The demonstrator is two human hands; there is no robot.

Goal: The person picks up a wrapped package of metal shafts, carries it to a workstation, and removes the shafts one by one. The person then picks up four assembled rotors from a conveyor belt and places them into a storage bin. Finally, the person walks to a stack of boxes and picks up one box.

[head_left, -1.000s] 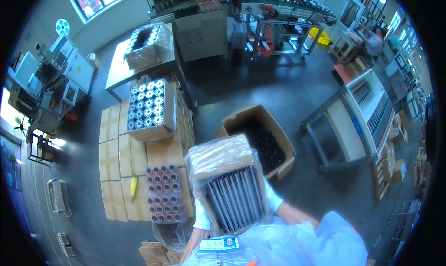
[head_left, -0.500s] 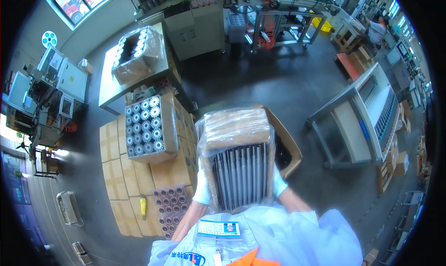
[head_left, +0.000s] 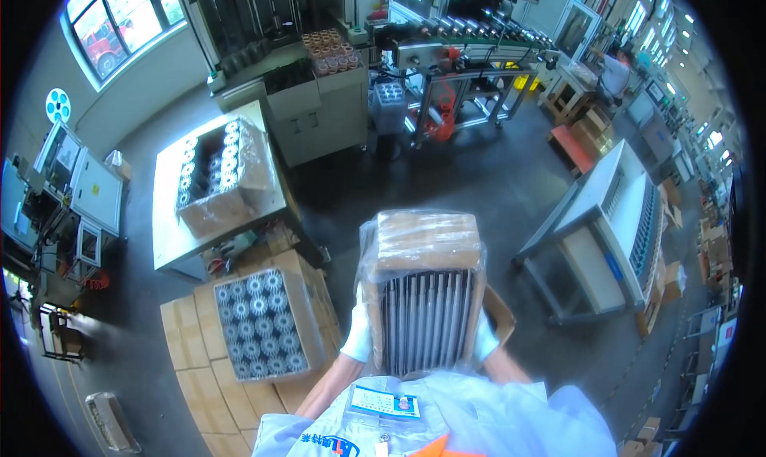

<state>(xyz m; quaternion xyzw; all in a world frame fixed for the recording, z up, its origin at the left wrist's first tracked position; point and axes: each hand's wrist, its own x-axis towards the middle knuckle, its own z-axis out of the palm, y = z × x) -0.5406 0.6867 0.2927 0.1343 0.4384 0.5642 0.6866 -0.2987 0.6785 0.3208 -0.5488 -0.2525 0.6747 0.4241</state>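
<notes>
Between my hands is a cardboard box (head_left: 427,239) wrapped in clear plastic film, held close to my body. A row of long grey metal rods (head_left: 427,321) shows through its open top. My left hand (head_left: 359,332), in a white glove, grips the box's left side. On the opposite side my right hand (head_left: 484,339), also gloved in white, clasps it. The box hides most of the fingers of both hands. Left of it, an open box of toothed metal cores (head_left: 259,325) rests on stacked brown cartons (head_left: 191,385).
A metal table (head_left: 171,238) at the left carries another film-wrapped box (head_left: 215,210). Partly behind my held box is an open carton (head_left: 499,317). At the right stands a wheeled slanted rack (head_left: 598,258). A roller conveyor (head_left: 479,46) and machines line the back, where another person (head_left: 614,74) works.
My view has tilted up and shifted, so the surroundings sit lower in the picture. The box in my hands has come away from the open carton behind it. Both hands keep their grip.
</notes>
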